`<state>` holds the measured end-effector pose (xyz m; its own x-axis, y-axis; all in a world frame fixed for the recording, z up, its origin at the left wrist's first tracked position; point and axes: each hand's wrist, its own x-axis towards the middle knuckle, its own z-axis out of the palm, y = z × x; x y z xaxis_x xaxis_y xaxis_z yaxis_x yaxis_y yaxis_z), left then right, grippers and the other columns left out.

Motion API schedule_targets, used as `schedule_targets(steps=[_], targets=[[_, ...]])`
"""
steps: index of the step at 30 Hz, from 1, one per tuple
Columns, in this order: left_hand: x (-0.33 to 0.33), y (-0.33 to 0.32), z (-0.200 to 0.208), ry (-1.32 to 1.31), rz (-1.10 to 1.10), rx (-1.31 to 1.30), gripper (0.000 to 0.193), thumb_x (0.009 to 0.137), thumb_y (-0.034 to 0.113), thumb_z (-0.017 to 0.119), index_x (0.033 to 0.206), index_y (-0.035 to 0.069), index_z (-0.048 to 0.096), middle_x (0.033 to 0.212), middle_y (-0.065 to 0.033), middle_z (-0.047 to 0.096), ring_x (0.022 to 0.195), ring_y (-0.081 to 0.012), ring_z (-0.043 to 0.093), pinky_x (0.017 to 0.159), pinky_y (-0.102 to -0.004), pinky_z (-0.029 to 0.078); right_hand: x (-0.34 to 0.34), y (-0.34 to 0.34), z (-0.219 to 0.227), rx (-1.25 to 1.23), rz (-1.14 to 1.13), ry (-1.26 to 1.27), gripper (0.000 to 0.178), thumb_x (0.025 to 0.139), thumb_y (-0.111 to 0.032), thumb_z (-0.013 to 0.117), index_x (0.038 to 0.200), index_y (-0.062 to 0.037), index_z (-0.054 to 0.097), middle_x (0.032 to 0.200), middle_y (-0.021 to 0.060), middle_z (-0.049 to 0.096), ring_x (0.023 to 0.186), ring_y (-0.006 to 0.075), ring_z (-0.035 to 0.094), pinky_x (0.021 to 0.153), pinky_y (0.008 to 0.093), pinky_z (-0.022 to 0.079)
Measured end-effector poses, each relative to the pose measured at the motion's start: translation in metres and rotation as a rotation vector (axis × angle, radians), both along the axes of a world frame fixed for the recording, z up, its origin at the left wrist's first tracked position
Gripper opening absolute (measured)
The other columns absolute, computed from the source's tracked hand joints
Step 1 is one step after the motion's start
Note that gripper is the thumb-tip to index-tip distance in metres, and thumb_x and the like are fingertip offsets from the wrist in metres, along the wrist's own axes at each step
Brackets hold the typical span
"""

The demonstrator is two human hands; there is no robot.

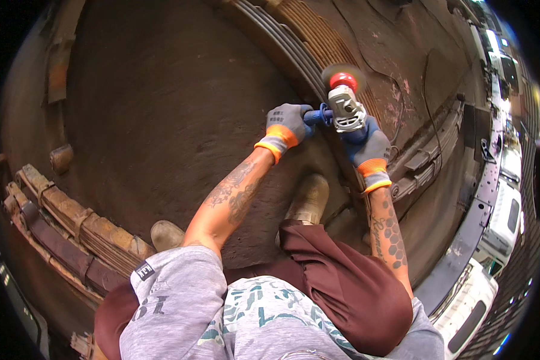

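An angle grinder (346, 108) with a pale grey head and a red hub is held out in front of me. Its round disc is smeared, as if spinning, over a curved stack of leaf springs (276, 37). My left hand (288, 122), in a grey and blue glove with an orange cuff, is wrapped round the grinder's blue side handle (318, 116). My right hand (369, 147), gloved the same way, grips the blue body behind the head. Part of that body is hidden under the glove. Whether the disc touches the steel, I cannot tell.
More rusty leaf springs (78, 225) lie at the lower left, and another stack (423, 159) is to the right. Dark cables (425, 90) trail over the brown floor (162, 90). My boots (309, 198) stand close by. White truck cabs (503, 219) and a dark beam line the right side.
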<state>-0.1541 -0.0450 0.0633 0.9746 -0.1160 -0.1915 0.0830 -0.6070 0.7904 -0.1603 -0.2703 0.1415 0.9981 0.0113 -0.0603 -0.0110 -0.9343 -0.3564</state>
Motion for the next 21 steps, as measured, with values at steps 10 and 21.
schedule_targets(steps=[10,21], targets=[[-0.014,-0.043,0.001,0.013,-0.083,0.046,0.024,0.082,0.028,0.071,0.104,0.027,0.079,0.094,-0.0112,0.078,0.088,-0.0378,0.074,0.078,-0.0500,0.060,-0.032,-0.042,-0.012,0.129,-0.079,-0.033,0.057,0.070,-0.033,0.092,0.117,-0.0125,0.067,0.101,0.0175,0.076,0.093,0.0404,0.074,0.081,0.0457,0.059],[-0.063,-0.119,0.000,0.126,-0.219,-0.054,0.025,0.080,0.028,0.071,0.104,0.026,0.078,0.091,-0.0137,0.076,0.086,-0.0389,0.074,0.076,-0.0500,0.059,-0.103,-0.116,-0.003,0.115,-0.106,-0.056,0.058,0.076,-0.027,0.091,0.128,-0.0107,0.069,0.109,0.0147,0.077,0.100,0.0331,0.076,0.088,0.0407,0.060]])
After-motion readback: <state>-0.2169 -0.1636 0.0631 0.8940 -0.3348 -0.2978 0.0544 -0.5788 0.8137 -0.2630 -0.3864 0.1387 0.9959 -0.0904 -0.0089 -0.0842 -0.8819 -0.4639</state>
